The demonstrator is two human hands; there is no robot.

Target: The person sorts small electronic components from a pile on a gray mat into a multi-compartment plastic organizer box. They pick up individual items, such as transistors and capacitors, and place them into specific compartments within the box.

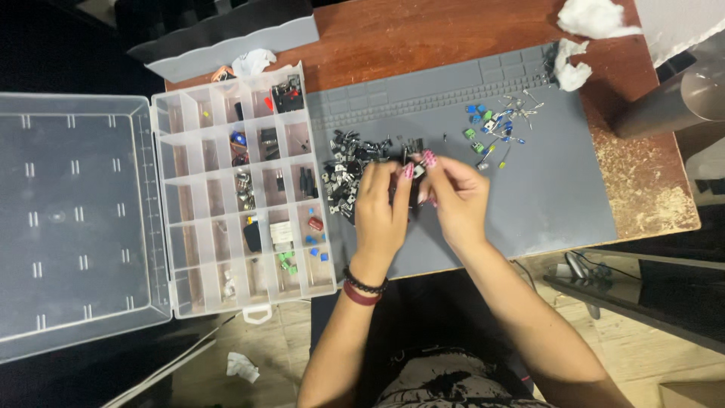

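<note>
- Left hand (380,210) and right hand (455,198) meet over the grey mat (559,189), fingertips pinched narrow around one small dark component (418,171) held between them (its type is too small to tell).
- Both hands are raised just off the mat, probably so the part can be looked at up close.
- Pile of dark components (351,170) lies on the mat, just left of the hands, within easy reach.
- Blue and green parts with leads (495,128) are scattered well apart to the right, kept separate by kind.
- Clear compartment box (240,189) lies open at the left, lid (72,219) folded flat; several cells hold small parts.
- White tissue wads (581,45) sit at the table's far right.
</note>
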